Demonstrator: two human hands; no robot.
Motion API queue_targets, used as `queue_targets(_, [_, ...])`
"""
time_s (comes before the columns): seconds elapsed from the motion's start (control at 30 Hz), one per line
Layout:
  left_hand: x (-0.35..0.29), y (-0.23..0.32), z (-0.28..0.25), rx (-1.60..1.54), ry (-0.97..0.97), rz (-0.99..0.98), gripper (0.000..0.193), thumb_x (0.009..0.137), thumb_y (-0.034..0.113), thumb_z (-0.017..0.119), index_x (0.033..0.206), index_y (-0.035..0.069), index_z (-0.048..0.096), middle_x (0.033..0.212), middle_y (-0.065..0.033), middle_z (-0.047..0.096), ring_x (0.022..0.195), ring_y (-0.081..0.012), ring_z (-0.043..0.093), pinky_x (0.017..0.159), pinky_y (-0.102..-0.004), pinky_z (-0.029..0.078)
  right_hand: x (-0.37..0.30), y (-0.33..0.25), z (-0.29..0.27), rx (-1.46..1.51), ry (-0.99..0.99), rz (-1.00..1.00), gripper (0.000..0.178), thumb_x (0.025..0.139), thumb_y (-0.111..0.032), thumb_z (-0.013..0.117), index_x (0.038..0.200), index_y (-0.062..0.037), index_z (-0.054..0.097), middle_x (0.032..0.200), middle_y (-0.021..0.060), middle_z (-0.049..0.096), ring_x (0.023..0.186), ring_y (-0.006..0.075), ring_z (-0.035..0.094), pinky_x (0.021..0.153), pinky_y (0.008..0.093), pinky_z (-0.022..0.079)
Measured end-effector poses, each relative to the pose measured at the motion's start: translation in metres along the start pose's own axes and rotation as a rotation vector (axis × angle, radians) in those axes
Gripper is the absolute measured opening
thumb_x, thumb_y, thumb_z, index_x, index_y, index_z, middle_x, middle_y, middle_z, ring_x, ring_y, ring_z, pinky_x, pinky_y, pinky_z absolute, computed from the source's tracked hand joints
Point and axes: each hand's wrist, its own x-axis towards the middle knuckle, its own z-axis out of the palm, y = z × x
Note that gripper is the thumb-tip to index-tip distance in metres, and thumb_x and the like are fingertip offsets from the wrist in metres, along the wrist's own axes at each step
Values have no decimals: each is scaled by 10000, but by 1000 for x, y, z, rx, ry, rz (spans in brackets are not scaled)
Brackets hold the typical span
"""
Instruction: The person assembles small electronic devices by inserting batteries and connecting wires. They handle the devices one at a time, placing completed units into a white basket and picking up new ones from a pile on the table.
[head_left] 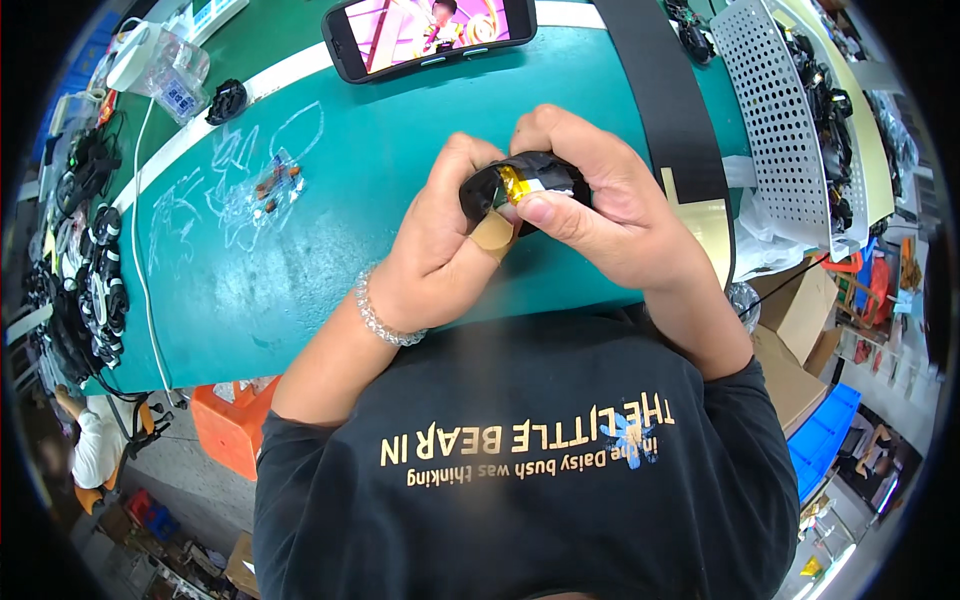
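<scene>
Above the table's near edge, both of my hands grip one small black casing (478, 197). In its open side show a shiny yellow strip (516, 185) and a silvery-white part, perhaps a battery pouch. My left hand (435, 240) closes round the casing's left end, its thumb wrapped in a tan bandage (492, 237). From the other end my right hand (615, 190) holds it, fingers curled over the far side and thumb pressed near the silvery part. The undersides of the casing and several fingertips are hidden.
A phone (430, 58) playing video stands at the back of the green table (340, 230). On the left lie a plastic bag with orange-brown bits (278, 188), a black part (227, 102) and coiled black cables (108, 285). A white perforated basket (765, 120) stands right, beside a black strip (665, 100).
</scene>
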Motion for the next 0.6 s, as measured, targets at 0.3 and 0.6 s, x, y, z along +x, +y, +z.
queue_targets(0.3, [1,0,-3,101,-106,63,211,875,121,490,1020,5,391,846,-51,428,756,-110,405,680,-244,385,-9,0,2,61,33,32,223,838,-189,600,815,-8,471,697,67,427,615,146,401,553,272,357])
queue_targets(0.6, [3,-5,-1,-45,-77,-14,192,869,108,503,1002,26,392,823,-20,432,698,-77,404,616,-218,369,-9,3,3,-170,103,-59,232,827,-210,614,831,-15,488,672,94,471,570,213,458,525,307,366])
